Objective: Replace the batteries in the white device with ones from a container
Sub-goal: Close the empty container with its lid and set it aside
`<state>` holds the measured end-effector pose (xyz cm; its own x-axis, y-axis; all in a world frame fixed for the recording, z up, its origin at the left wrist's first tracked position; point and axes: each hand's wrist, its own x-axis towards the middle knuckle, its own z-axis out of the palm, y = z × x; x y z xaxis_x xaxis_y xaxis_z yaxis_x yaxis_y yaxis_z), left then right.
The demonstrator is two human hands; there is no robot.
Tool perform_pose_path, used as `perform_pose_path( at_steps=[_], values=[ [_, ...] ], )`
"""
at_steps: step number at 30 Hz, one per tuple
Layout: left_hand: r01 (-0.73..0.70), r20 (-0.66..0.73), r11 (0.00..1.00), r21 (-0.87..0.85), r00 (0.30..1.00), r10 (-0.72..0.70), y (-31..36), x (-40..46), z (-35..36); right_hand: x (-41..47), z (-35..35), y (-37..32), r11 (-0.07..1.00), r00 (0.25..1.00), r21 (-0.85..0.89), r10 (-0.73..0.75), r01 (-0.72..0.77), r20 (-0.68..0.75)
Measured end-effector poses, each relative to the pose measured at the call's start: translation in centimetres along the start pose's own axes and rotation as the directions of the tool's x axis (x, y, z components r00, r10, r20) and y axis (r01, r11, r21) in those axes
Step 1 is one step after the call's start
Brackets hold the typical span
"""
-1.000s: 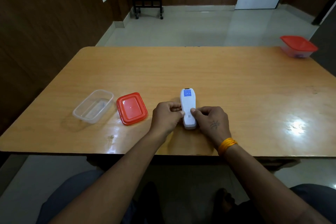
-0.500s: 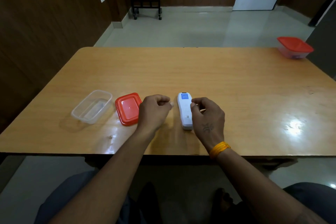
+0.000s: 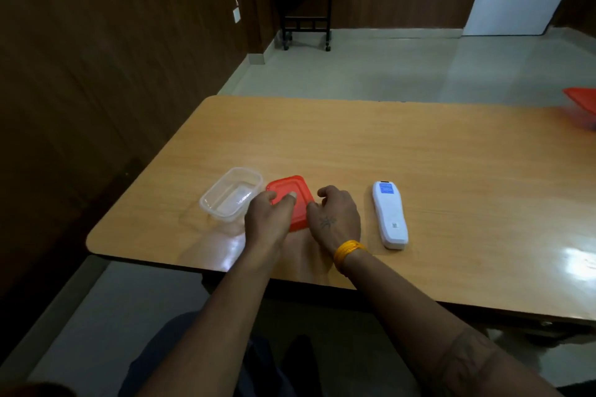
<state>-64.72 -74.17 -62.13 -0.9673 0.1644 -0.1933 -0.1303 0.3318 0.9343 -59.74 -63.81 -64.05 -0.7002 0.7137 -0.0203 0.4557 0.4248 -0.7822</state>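
The white device point(image 3: 390, 216) lies flat on the wooden table point(image 3: 419, 155), its blue label at the far end, and no hand touches it. To its left lies a red lid point(image 3: 290, 190), and next to that stands a clear plastic container point(image 3: 230, 198) that looks empty. My left hand point(image 3: 269, 219) covers the lid's near-left corner, with thumb and forefinger on the lid. My right hand point(image 3: 337, 216), fingers curled and apart, is at the lid's right edge, its thumb touching the edge. No batteries are visible.
A second container with a red lid point(image 3: 583, 106) sits at the table's far right edge, partly cut off. The table's near edge is close to my forearms. A dark wall runs along the left, and a small black stand point(image 3: 306, 6) is on the floor beyond.
Both hands have left the white device and moved left to the red lid. The device stays on the table. My view has turned left.
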Motion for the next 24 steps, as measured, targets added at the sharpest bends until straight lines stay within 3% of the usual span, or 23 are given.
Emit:
perform_pose_path(
  at_steps=[3,6,9,13,18,21,24],
  values=[
    [0.034,0.022,0.997,-0.068,0.999,-0.032,-1.5,1.4,0.1,0.7,0.7,-0.9,0.997,0.996,-0.046,0.068,-0.066,0.054],
    [0.055,0.041,0.993,-0.102,0.998,-0.051,-1.1,1.6,0.0,0.8,0.6,-1.1,0.99,0.99,0.021,0.136,-0.137,0.025],
    [0.026,0.044,0.995,-0.098,0.999,-0.022,-0.5,1.7,-0.6,0.6,0.4,-1.1,0.942,0.972,0.242,0.233,-0.234,0.031],
    [0.036,0.108,0.994,-0.108,0.994,-0.024,-0.1,1.8,-1.4,0.0,0.0,-1.7,0.78,0.951,0.545,0.272,-0.309,0.15],
    [0.068,0.157,0.986,-0.154,0.987,-0.044,1.8,0.8,-2.3,-1.6,0.0,-3.3,0.83,0.992,0.555,-0.016,-0.056,0.125],
    [-0.021,0.092,0.994,-0.108,0.995,0.031,1.6,1.2,-2.8,-2.1,0.5,-4.0,0.855,0.988,0.515,-0.129,0.066,0.088],
    [-0.106,0.019,0.993,-0.051,0.994,0.107,1.7,2.2,-4.2,-1.7,0.4,-4.4,0.92,0.986,0.357,-0.13,0.159,-0.105]
  ],
)
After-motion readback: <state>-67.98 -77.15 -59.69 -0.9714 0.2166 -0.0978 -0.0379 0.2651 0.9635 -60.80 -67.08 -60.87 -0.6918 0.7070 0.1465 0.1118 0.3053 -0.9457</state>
